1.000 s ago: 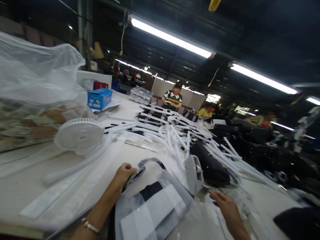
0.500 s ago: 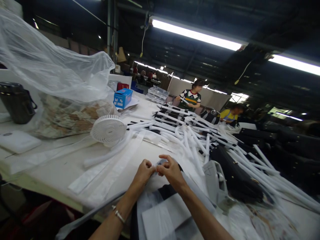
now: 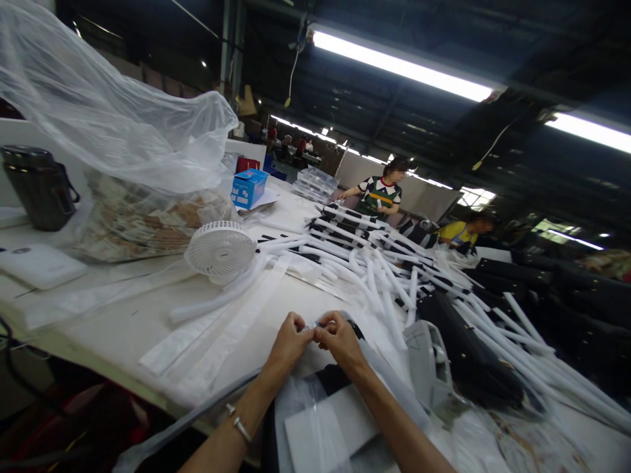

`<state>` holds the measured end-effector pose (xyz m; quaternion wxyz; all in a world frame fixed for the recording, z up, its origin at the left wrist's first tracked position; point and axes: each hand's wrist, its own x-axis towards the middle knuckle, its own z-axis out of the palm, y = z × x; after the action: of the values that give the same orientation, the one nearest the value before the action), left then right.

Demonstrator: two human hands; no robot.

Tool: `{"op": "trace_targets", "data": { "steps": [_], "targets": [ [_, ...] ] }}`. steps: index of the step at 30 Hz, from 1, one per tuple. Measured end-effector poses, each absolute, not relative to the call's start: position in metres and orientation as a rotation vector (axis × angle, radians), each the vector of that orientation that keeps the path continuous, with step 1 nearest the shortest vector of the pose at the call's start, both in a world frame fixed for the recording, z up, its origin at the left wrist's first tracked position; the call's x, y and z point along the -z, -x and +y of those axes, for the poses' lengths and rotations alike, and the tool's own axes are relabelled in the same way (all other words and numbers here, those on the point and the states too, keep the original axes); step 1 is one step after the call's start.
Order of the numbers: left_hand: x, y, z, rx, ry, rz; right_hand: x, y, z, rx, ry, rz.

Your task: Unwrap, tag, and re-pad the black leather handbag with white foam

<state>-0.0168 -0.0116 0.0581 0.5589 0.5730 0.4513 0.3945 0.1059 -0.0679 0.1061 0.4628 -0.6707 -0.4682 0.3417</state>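
In the head view my left hand (image 3: 290,338) and my right hand (image 3: 340,338) meet close together above the near table edge. Thumb and forefinger of each are pinched on a small bit of clear plastic film (image 3: 310,325); the fingers hide most of it. Below my forearms lies a black item with translucent wrapping and a white sheet (image 3: 325,424) on it. A long plastic-wrapped strap (image 3: 190,417) curves from the lower left towards my left wrist. More translucent wrapping (image 3: 389,371) runs beside my right forearm.
A tape dispenser (image 3: 430,361) stands right of my hands beside black bags (image 3: 468,348). White-wrapped straps (image 3: 355,263) are heaped beyond. Leftwards are a small fan (image 3: 221,253), a filled plastic bag (image 3: 148,217), a blue box (image 3: 250,188) and a dark flask (image 3: 37,187). Two co-workers sit across the table.
My right fingers, raised and partly spread before, are now curled down close to my left fingertips. The view has shifted slightly. A co-worker across the table has stretched out an arm.
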Motion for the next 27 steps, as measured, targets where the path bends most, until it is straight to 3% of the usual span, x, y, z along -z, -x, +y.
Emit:
{"op": "trace_targets", "data": {
  "steps": [10,15,21,27],
  "targets": [
    [-0.064,0.018,-0.010,-0.881,-1.340,1.088,-0.108,-0.104,-0.067,-0.734,1.785,-1.173],
    [-0.068,0.022,-0.010,-0.875,-1.303,1.085,-0.109,-0.113,-0.072,-0.176,2.027,-1.466],
    [-0.068,0.022,-0.008,-0.837,-1.258,1.034,-0.114,-0.120,-0.065,0.443,1.510,-2.130],
    [-0.083,0.030,-0.014,-0.783,-1.228,1.061,-0.116,-0.132,-0.065,0.456,1.262,-2.463]
  ]
}}
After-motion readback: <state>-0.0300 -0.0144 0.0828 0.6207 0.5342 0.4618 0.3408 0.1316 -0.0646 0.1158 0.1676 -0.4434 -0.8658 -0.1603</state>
